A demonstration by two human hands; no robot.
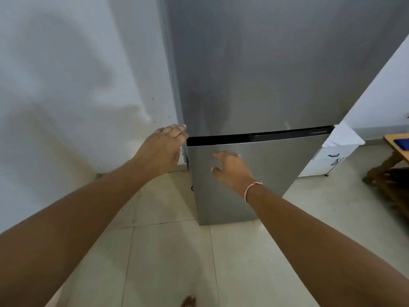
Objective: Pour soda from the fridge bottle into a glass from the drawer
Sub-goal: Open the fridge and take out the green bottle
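Steel fridge (265, 85) stands closed between wall (66, 74) and white cabinet (332, 160). Left hand (162, 147) reaches its door's left edge, fingers curled there; grasp unclear. Right hand (232, 168) hovers released before lower door (276, 169).

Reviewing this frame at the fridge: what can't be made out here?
- Soda bottle: hidden in the head view behind the shut fridge doors.
- Glass and drawer: not in view.
- Left hand fingertips: blurred at the door's edge, so a grip cannot be told.
- Bench: cut off by the right edge.
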